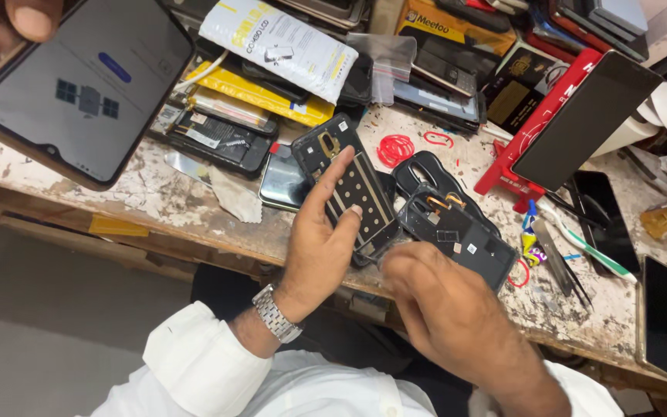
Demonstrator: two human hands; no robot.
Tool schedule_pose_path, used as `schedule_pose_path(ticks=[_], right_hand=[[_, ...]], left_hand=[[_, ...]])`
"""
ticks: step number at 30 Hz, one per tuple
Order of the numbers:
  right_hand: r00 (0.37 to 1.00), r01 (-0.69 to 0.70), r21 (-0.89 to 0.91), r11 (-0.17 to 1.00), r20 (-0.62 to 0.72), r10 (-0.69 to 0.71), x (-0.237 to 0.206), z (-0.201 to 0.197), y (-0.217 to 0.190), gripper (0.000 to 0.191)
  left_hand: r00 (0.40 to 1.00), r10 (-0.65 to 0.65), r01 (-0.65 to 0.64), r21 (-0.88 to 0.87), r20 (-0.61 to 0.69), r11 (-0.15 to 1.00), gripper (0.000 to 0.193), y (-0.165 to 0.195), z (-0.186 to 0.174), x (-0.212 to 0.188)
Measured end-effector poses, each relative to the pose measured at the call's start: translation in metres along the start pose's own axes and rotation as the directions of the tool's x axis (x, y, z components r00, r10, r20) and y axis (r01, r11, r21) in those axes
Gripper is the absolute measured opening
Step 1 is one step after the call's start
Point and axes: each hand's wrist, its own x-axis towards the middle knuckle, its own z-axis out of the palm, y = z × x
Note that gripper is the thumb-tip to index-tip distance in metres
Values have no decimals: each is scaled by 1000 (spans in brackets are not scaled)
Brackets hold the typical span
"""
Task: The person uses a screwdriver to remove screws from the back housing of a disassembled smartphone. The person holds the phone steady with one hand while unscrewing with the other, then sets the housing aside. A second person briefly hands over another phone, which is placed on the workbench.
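The left hand [319, 247] holds a black phone frame [353, 185] over the bench [156, 208] edge, fingers spread along its back. The right hand [445, 309] is curled beside a second frame [457, 235]; its grip is hidden. Behind lie a white pouch [279, 42], a yellow packet [260, 96] and a clear bag [384, 58]. Another person's hand [17, 19], cut off at the corner, holds a lit phone [82, 85].

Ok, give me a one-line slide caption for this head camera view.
Left hand holds an opened phone back frame over a cluttered repair bench, right hand alongside.
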Motion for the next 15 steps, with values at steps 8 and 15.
schedule_pose_path(ticks=[8,15], right_hand=[[997,-64,-59,996,-54,61,1,15,-6,29],[960,-49,118,992,-268,80,-46,23,12,35]], left_hand=[[1000,6,-6,21,-6,1000,63,1,-2,-2],[994,-109,109,-23,-28,994,69,-5,8,-3]])
